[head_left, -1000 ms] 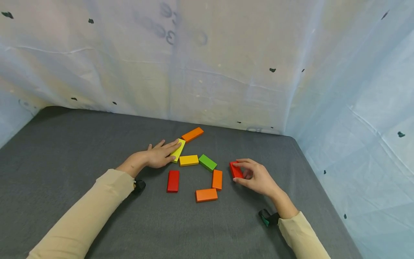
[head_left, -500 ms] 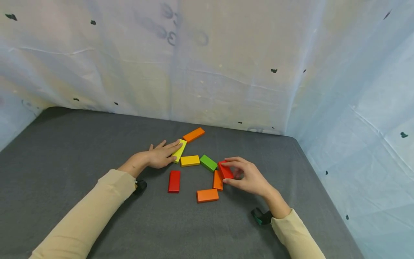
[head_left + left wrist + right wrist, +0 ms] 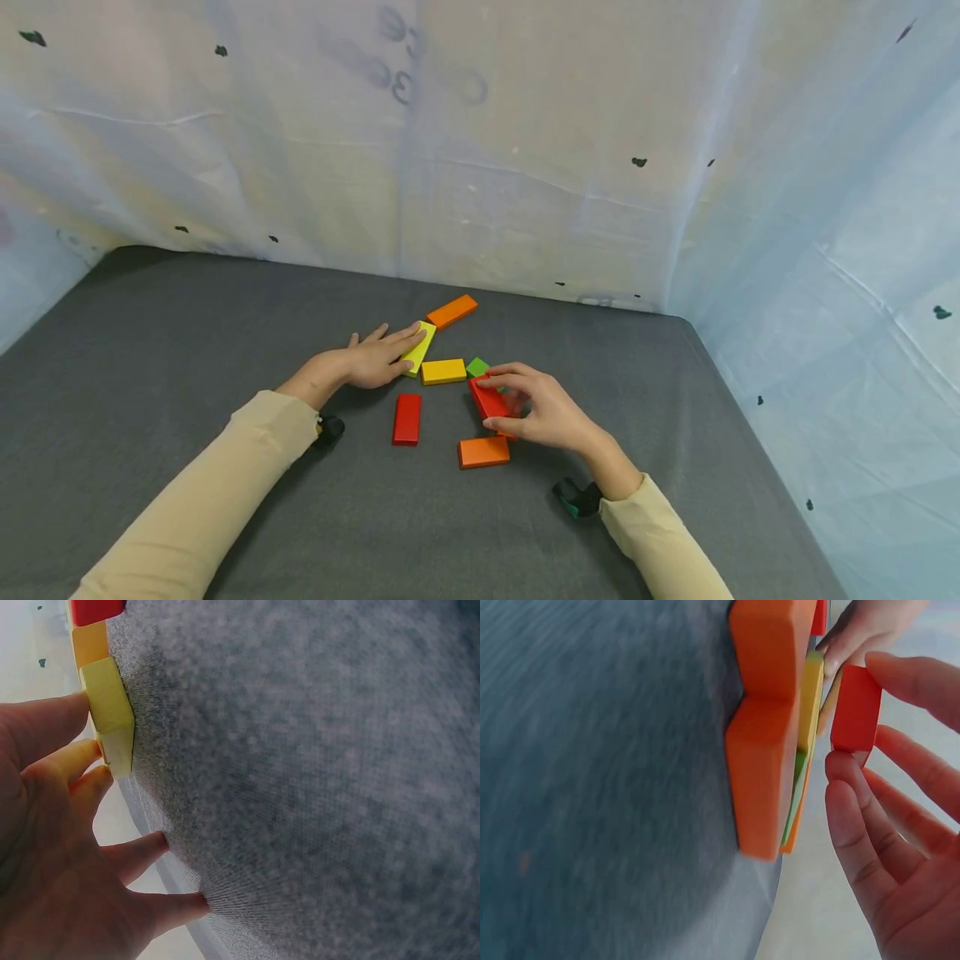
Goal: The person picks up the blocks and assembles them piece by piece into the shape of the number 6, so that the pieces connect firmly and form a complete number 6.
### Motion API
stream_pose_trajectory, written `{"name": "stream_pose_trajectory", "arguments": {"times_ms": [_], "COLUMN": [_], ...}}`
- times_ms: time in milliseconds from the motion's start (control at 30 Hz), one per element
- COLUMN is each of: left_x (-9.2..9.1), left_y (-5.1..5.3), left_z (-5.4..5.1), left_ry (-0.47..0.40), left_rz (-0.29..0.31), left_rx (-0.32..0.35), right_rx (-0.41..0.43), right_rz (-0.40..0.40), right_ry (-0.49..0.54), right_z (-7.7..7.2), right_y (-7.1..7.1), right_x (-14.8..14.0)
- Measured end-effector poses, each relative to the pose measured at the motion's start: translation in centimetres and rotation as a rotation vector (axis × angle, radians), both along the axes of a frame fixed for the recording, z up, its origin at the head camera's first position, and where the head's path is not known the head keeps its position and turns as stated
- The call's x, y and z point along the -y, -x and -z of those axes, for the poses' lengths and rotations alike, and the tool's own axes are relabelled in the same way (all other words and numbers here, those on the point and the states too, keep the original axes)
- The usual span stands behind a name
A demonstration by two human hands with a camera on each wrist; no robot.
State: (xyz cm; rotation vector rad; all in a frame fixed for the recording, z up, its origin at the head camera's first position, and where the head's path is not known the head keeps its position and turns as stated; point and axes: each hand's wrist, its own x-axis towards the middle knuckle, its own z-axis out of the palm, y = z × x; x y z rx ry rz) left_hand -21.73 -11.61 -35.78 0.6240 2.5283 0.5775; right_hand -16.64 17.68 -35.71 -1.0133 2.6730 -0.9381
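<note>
With fingers spread, my left hand (image 3: pixel 367 360) (image 3: pixel 67 817) rests on a light yellow block (image 3: pixel 420 348) (image 3: pixel 110 705), thumb and fingertips touching it. My right hand (image 3: pixel 546 408) (image 3: pixel 907 825) pinches a red block (image 3: pixel 488 400) (image 3: pixel 856 711) between thumb and fingers, raised over the cloth. In the head view that block partly covers a green block (image 3: pixel 477 367) and most of an orange one beneath it. A yellow block (image 3: pixel 443 372) lies between the light yellow and green blocks.
Another red block (image 3: pixel 407 419) lies on the grey cloth in front of the yellow one. An orange block (image 3: pixel 483 452) is nearer the person, and another orange block (image 3: pixel 452 312) sits behind, by the light yellow one. Whitish sheeting (image 3: pixel 525 150) rises beyond the table.
My right hand has carried the red block leftward, from right of the arrangement to over the orange and green blocks. My left hand has stayed on the light yellow block.
</note>
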Motion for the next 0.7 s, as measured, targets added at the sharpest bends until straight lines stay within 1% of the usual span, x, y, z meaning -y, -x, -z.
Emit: {"name": "stream_pose_trajectory", "arguments": {"times_ms": [167, 400, 567, 700], "left_x": [0.0, 0.0, 0.1, 0.0], "left_y": [0.0, 0.0, 0.1, 0.0], "left_z": [0.1, -0.2, 0.0, 0.0], "left_ry": [0.003, -0.001, 0.005, 0.007], "left_rz": [-0.002, -0.005, -0.006, -0.008], "left_rx": [0.000, -0.009, -0.013, -0.015], "right_rx": [0.008, 0.023, 0.034, 0.028], "right_rz": [-0.041, -0.117, -0.147, -0.159], "right_ry": [-0.004, -0.011, -0.025, -0.030], "right_z": [0.2, 0.3, 0.6, 0.8], "right_y": [0.0, 0.0, -0.2, -0.3], "right_x": [1.4, 3.4, 4.4, 4.7]}}
